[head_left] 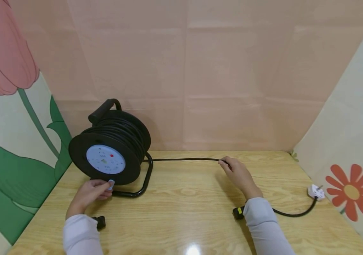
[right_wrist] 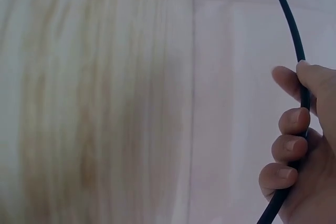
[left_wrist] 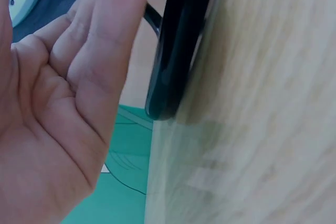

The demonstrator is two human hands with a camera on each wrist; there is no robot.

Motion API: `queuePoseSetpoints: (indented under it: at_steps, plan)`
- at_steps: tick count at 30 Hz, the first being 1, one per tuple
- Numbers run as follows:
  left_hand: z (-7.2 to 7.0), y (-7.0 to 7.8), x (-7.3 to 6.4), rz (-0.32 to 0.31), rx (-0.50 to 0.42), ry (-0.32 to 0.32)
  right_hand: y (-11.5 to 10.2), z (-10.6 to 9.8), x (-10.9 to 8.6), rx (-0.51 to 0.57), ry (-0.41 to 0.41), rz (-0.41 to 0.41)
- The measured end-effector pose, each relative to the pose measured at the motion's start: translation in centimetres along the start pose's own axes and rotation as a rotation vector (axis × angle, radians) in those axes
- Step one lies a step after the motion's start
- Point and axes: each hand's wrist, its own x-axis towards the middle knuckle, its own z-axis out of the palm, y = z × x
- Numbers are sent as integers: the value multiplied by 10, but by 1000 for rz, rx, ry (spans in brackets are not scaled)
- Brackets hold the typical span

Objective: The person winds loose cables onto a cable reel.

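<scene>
A black cable reel with a light-blue socket face stands at the left of the table on its tubular frame. At the face's lower rim, my left hand pinches a small light-blue knob between thumb and fingers. The left wrist view has that palm beside the black frame tube; the knob is out of sight there. Out to the right, my right hand grips the black cable, which runs nearly straight to the reel. Its fingers curl round the cable.
Beyond the right forearm, the cable's end curves to a white plug near the table's right edge. A small black device sits at each wrist. A pink backdrop rises behind the wooden table, with flowered panels on both sides.
</scene>
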Motion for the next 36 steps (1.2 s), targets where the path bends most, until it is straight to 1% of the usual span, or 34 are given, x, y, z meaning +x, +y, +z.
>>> queuePoseSetpoints:
  at_steps: [5, 10, 13, 17, 22, 25, 29, 31, 33, 36]
  plan:
    - [-1, 0, -2, -11, -13, 44, 0, 2, 1, 24, 0, 7]
    - [-2, -2, -2, -1, -11, 98, -2, 3, 1, 38, -47, -2]
    - [-4, -4, -2, 11, 6, 128, -5, 3, 1, 40, -67, -14]
    - [-6, -4, -5, 24, 27, 161, -8, 3, 1, 61, -93, -44]
    - [-10, -5, -9, 10, 46, 186, -11, 5, 0, 61, -131, -110]
    - [-12, -6, -11, 10, 42, 206, -15, 6, -1, 66, -145, -133]
    - [-14, -7, -13, 37, 5, 239, -18, 7, -1, 81, -161, -174]
    - [-15, -7, -13, 55, -20, 258, -18, 7, -2, 101, -182, -181]
    - [-15, -6, -12, 64, -61, 287, -19, 7, -2, 124, -211, -162]
    - [-14, -5, -12, 60, -132, 341, -20, 7, -3, 154, -259, -110]
